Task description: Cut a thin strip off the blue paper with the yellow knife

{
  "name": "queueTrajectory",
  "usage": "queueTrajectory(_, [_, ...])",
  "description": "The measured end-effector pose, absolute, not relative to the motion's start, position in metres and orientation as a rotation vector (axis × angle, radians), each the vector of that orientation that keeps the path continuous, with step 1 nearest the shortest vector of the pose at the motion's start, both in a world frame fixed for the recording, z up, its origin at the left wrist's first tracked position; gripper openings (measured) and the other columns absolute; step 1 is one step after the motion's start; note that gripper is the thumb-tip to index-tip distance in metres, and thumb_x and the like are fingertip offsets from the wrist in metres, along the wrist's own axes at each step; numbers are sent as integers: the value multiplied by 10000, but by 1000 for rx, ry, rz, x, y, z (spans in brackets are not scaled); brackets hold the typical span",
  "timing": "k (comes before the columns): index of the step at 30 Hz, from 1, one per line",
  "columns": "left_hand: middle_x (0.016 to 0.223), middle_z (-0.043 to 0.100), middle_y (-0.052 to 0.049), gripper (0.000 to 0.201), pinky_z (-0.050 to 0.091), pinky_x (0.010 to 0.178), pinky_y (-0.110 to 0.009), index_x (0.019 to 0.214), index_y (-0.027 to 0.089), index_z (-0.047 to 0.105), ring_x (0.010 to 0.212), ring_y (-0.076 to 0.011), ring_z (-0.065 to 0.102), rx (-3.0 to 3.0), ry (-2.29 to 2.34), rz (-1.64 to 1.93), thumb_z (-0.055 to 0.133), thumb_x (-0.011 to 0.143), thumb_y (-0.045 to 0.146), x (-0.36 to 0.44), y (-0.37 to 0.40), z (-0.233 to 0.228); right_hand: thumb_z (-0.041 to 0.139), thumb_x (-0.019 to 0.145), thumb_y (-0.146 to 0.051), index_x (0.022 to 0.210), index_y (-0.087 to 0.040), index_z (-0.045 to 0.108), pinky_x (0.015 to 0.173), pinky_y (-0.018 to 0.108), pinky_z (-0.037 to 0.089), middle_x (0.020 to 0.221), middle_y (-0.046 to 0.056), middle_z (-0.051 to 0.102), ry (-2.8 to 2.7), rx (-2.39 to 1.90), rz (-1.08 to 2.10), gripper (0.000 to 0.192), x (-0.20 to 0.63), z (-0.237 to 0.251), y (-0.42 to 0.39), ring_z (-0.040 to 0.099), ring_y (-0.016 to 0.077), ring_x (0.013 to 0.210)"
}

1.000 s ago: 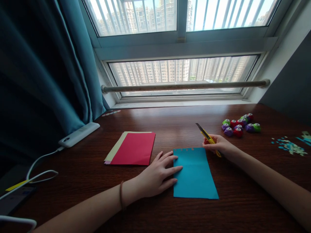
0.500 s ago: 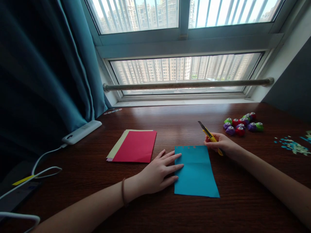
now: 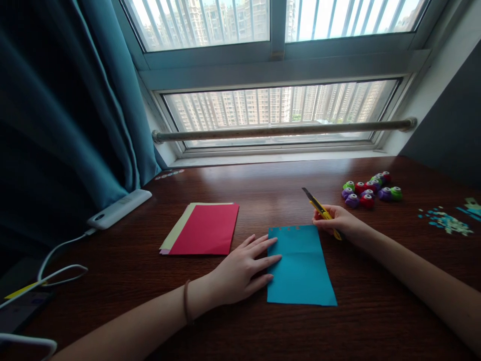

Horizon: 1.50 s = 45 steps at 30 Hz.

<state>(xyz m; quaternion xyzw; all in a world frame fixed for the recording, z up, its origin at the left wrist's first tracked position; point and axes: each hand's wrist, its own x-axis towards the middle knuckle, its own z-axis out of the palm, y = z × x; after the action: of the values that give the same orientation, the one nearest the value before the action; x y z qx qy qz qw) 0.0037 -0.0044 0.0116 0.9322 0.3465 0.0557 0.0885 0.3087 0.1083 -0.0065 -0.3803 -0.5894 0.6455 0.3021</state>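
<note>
A folded blue paper sheet point(image 3: 300, 265) lies flat on the dark wooden desk point(image 3: 263, 195), with small notches punched along its far edge. My left hand point(image 3: 242, 271) rests palm down at the sheet's left edge, fingertips on the paper. My right hand point(image 3: 336, 220) sits at the sheet's far right corner and grips a yellow utility knife point(image 3: 317, 206), its blade extended and pointing away to the upper left.
A stack of red and pale yellow paper point(image 3: 203, 229) lies left of the blue sheet. Several small coloured punches point(image 3: 370, 192) cluster at the back right, paper scraps point(image 3: 445, 221) further right. A white power bank point(image 3: 118, 208) with cable lies by the teal curtain point(image 3: 67, 110).
Both hands, the knife and the blue sheet keep their places. Only the camera view has shifted slightly.
</note>
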Motion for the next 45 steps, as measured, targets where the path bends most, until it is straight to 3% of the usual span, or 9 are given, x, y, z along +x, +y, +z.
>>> queueTrajectory(45, [1478,177,-48,419,194,1086,-489,1345,264,382,1343,-270,168,2742,1032,194,456,939,339,4,-4,14,782,639,-316,820,-138,543,440,178,333,766,18,551,-1594,-1065,1625,349,305,-2,104,440,79,555])
